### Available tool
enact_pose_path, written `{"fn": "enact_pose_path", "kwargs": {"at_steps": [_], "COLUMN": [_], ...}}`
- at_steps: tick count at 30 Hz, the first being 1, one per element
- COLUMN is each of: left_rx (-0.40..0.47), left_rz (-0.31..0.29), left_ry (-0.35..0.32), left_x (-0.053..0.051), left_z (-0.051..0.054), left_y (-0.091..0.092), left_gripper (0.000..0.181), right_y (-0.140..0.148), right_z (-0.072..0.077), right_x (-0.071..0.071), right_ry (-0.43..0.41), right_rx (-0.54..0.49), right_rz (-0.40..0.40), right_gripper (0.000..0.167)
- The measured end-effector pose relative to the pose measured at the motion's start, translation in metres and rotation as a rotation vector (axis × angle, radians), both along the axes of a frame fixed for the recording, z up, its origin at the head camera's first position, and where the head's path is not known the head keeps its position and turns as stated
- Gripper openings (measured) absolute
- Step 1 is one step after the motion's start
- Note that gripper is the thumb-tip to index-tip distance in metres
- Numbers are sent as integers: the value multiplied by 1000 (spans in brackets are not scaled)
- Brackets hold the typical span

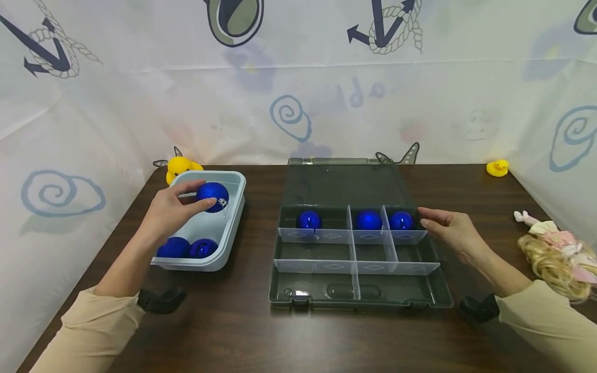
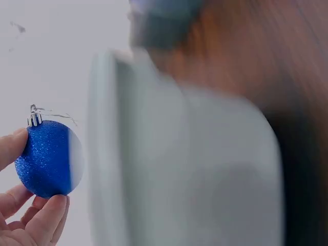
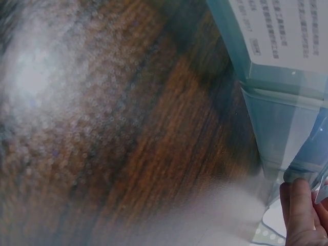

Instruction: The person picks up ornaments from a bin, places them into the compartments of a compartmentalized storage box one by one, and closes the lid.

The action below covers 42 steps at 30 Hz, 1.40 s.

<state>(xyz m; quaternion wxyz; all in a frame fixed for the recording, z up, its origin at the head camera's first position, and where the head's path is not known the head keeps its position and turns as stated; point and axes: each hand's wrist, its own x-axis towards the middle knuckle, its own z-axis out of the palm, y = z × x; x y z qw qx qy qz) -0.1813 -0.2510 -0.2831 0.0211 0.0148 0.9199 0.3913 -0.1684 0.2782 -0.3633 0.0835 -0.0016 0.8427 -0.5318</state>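
My left hand [image 1: 179,207] pinches a glittery blue Christmas ball [image 1: 212,197] between thumb and fingers, above the pale blue tray [image 1: 238,223]. In the left wrist view the ball [image 2: 48,159] shows its silver cap and thin thread. Two more blue balls [image 1: 203,248] lie in the tray's near end. The lid of the smoky clear divided box [image 1: 298,264] is laid back. Three compartments of its far row each hold a blue ball [image 1: 309,220]. At the box's right rim, my right hand [image 1: 454,230] holds the edge by thumb and fingertips, beside the rightmost ball [image 1: 401,220].
A yellow rubber duck [image 1: 181,167] sits behind the tray, and a smaller duck [image 1: 497,168] at the far right. Near the table's right edge lies a blond doll [image 1: 555,254]. A printed white cloth [image 1: 186,114] rises behind the dark wooden table [image 1: 233,331].
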Motion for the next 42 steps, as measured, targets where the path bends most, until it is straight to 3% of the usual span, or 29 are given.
{"fn": "enact_pose_path", "kwargs": {"at_steps": [4,7,11,15,18,23,28,36,42], "left_rx": [118,206,264,266,261,209,177,182,129], "left_rz": [-85,-158,-272,-399,-459,-483,-496,-484,-475], "left_ry": [27,22,-1,-43,-74,-114,-122,-106,-77], "left_x": [1,-1,-5,-5,-6,-9,-8,0,6], "left_z": [16,22,19,13,8,-5,-19,-39,-44], "left_y": [38,74,126,172,203,247,279,306,316], "left_gripper": [63,58,51,50,51,54,59,57,60], "right_y": [0,1,0,0,0,0,0,-2,-1], "right_z": [0,0,-1,-2,-4,-5,-4,-1,-1], "right_x": [0,1,2,2,2,2,2,1,2], "right_ry": [4,5,4,5,5,8,8,23,38], "right_rx": [2,0,-3,-7,-15,-11,17,4,-1], "right_rz": [2,-1,-4,-1,-2,-5,-3,7,6], "right_gripper": [52,51,52,51,51,51,52,49,48]}}
